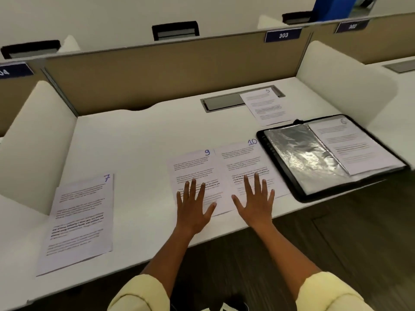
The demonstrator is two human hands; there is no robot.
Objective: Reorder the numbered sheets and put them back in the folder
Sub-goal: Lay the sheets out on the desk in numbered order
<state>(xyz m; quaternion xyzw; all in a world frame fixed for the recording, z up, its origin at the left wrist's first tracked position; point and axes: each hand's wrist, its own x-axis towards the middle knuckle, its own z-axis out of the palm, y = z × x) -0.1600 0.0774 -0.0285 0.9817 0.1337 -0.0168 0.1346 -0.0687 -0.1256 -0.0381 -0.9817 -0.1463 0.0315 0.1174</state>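
Observation:
Sheets 9 [193, 167] and 10 [244, 158] lie side by side at the middle of the white desk [139, 140]. My left hand [193, 205] lies flat with spread fingers on sheet 9. My right hand [256, 200] lies flat on sheet 10. Sheet 7 [80, 218] sits at the front left, on top of other paper. Sheet 5 [265, 105] lies at the back, partly over a cable hatch. The black folder [280, 153] is open at the right, with clear sleeves and a sheet [357, 144] numbered 6 in its right-hand page.
White side dividers [29, 140] stand at both sides of the desk, with a tan back panel [168, 72] carrying a "303" label [283, 35]. The grey cable hatch [224, 102] is set into the desk at the back. The folder overhangs the front edge slightly.

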